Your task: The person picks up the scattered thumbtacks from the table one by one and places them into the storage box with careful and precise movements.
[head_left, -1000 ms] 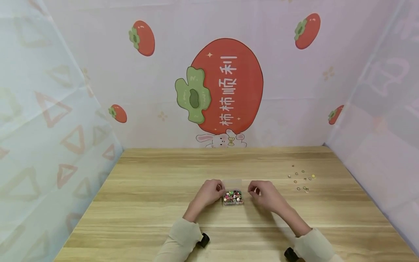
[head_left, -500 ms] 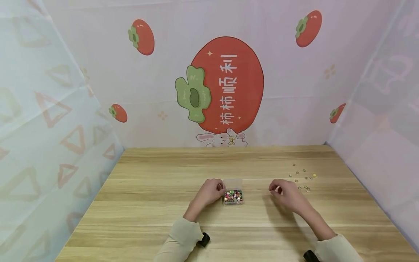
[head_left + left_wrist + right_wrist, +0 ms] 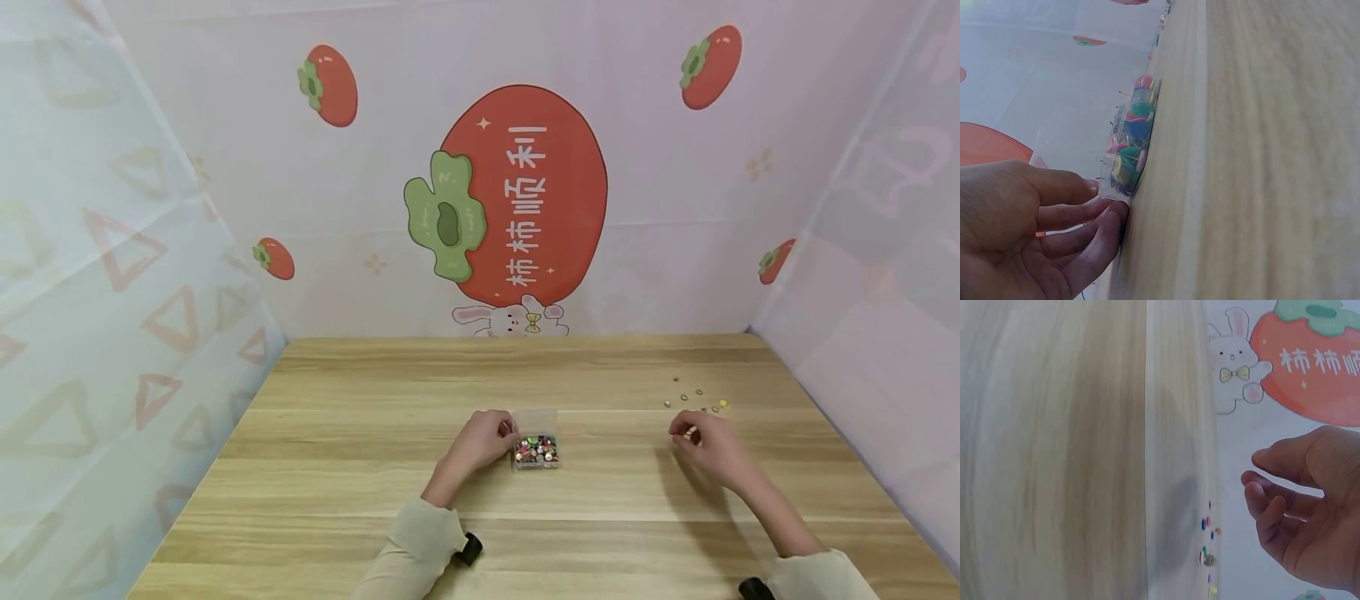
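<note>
Clear tack box (image 3: 537,467) on surface (image 3: 360,408), lid folded back. Left grip (image 3: 477,439) pinches box's left end. Right grip (image 3: 711,450) loosely curled, fingertips apart, well right of box, near scattered tacks (image 3: 723,403).

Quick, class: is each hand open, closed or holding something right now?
Left hand: holding the clear, rectangular plastic box of multicoloured, round-headed tacks.
Right hand: open, holding nothing.

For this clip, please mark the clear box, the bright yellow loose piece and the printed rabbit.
Clear box (image 3: 537,467): head view, on its front wall.
Yellow piece (image 3: 723,403): head view, on its visible middle.
Printed rabbit (image 3: 1234,374): right wrist view, on its bow.
</note>
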### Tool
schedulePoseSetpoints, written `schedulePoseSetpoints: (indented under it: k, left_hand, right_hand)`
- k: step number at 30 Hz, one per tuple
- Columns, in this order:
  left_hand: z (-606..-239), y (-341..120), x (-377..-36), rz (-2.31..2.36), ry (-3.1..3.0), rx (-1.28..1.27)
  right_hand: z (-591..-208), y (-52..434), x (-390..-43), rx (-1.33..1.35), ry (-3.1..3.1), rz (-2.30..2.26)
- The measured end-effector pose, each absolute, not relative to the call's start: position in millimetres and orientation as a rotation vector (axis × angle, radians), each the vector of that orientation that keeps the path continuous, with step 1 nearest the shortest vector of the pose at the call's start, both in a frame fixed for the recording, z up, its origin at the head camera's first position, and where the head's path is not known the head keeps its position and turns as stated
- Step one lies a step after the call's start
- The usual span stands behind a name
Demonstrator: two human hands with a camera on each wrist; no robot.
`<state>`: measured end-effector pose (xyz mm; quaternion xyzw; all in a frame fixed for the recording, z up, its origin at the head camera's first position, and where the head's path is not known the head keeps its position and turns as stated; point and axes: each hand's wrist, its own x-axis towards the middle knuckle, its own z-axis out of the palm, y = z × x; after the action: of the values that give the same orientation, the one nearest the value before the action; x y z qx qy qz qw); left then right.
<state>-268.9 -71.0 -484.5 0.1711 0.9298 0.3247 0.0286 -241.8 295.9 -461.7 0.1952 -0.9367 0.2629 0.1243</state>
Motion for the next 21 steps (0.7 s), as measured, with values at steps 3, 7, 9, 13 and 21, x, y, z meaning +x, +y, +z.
schedulePoseSetpoints:
  k: [3,7,9,13,21]
  left_hand:
    - [-484.5,-70.1,-268.7,0.999,2.870,0.520]
    - [-484.1,-69.5,-268.1,1.000,2.868,0.522]
    - [-483.9,-69.4,-268.3,0.997,2.869,0.522]
    - [-483.4,-69.6,-268.9,0.999,2.868,0.528]
    - [-484.0,-69.9,-268.9,0.998,2.873,0.520]
  right_hand:
    - [-460.7,305.3,-241.0,0.543,-2.726,0.727]
    - [-459.6,317.8,-240.3,0.512,-2.725,0.680]
    - [-459.7,324.8,-240.4,0.501,-2.722,0.659]
    - [-459.5,338.4,-243.2,0.455,-2.748,0.644]
    - [-459.8,352.2,-252.7,0.393,-2.853,0.658]
